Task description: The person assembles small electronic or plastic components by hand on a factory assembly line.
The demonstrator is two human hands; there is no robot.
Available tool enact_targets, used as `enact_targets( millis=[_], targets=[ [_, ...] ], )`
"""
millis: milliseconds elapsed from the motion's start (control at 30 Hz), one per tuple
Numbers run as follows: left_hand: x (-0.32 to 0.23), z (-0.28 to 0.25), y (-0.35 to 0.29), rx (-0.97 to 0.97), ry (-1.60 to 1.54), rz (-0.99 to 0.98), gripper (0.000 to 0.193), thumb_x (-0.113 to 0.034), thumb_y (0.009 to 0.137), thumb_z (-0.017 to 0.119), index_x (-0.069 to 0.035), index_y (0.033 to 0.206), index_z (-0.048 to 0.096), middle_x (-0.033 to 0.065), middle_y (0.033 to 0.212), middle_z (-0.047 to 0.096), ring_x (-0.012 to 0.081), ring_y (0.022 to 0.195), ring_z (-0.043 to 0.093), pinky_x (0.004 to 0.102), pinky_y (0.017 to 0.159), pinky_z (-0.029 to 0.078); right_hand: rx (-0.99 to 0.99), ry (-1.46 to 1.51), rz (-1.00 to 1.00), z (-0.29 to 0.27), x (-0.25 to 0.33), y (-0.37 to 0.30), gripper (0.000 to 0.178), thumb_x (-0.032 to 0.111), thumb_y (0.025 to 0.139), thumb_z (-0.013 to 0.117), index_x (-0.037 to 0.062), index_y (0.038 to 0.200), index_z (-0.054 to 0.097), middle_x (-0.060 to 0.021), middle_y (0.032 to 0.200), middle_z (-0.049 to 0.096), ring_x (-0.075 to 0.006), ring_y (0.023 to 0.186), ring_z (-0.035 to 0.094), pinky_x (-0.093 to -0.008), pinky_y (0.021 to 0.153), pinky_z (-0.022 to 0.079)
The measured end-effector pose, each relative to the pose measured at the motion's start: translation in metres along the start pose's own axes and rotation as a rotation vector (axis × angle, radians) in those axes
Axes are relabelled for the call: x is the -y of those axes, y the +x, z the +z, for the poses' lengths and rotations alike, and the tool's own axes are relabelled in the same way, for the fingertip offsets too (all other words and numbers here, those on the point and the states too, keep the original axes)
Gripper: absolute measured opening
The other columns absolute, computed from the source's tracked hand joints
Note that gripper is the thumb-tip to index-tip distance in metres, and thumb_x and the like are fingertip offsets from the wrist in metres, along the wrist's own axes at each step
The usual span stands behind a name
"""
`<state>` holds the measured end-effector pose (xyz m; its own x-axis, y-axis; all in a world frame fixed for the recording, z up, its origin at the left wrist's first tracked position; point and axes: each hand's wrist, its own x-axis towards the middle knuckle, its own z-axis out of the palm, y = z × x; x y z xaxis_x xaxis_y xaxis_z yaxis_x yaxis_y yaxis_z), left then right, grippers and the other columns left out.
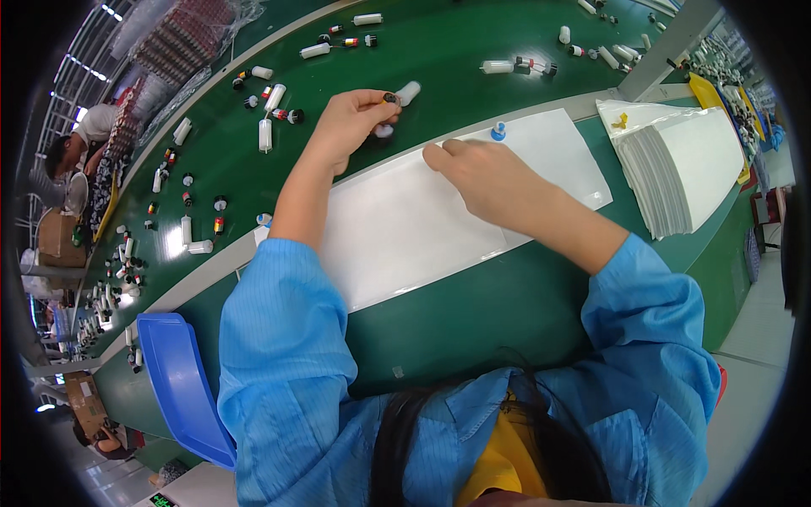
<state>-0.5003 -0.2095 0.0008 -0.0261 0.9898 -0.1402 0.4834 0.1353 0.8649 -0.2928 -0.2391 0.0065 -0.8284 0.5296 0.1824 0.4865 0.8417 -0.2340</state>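
Observation:
My left hand is over the green belt, thumb and forefinger pinched on a small dark part with a yellowish spot. Just past the fingertips is a blurred white cylinder; I cannot tell whether it is joined to that part. Another white piece shows below the fingers. My right hand is closed above a long white sheet, its fingertips near the sheet's far edge. What those fingers hold, if anything, is hidden. A blue knob-shaped clip sits on the sheet beyond that hand.
Several white cylinders with black, red and yellow ends lie scattered across the curved green belt. A stack of white sheets lies to the right. At the left stands a blue tray. A metal post rises at the far right.

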Motion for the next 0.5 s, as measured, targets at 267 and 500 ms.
enact_targets(
  millis=[267, 500],
  targets=[
    [-0.011, 0.021, -0.025, 0.261, -1.018, -0.078, 0.024, -0.017, 0.090, 0.045, 0.000, 0.107, 0.049, 0.0019, 0.077, 0.049, 0.0099, 0.068, 0.045, 0.0263, 0.078, 0.042, -0.501, 1.492, 0.559, -0.010, -0.040, -0.014, 0.024, -0.002, 0.073, 0.061, 0.0054, 0.085, 0.042, -0.0075, 0.071, 0.056, -0.0170, 0.062, 0.057, -0.0267, 0.061, 0.048],
    [-0.017, 0.033, -0.035, 0.257, -0.906, 0.090, 0.024, -0.018, 0.089, 0.049, 0.000, 0.105, 0.050, 0.0043, 0.082, 0.053, 0.0111, 0.078, 0.049, 0.0261, 0.080, 0.039, -0.656, 1.865, 0.549, -0.002, -0.014, 0.018, 0.024, 0.002, 0.074, 0.065, 0.0099, 0.085, 0.045, -0.0025, 0.079, 0.057, -0.0114, 0.072, 0.056, -0.0233, 0.066, 0.043]
  ],
)
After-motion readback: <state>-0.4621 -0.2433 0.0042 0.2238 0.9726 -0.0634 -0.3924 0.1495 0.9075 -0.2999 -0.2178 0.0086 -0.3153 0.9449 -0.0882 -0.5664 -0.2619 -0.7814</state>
